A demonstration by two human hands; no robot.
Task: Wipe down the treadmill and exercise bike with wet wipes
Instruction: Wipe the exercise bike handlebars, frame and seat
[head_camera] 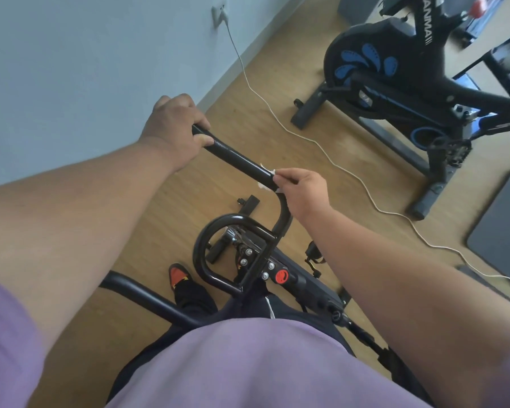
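Left hand [174,125] grips the glossy black handlebar [239,157]; right hand [302,192] pinches a crumpled white wipe [267,187] against it

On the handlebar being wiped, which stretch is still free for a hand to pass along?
The bare stretch of the handlebar lies between the left hand, gripping its far end, and the right hand, pinching the wet wipe near the bend. Below the bend, the loop bar and bolts crowd things.

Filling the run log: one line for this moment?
left hand: grips handlebar end | right hand: pinches wet wipe around bar | step: wiping handlebar | second bike: untouched
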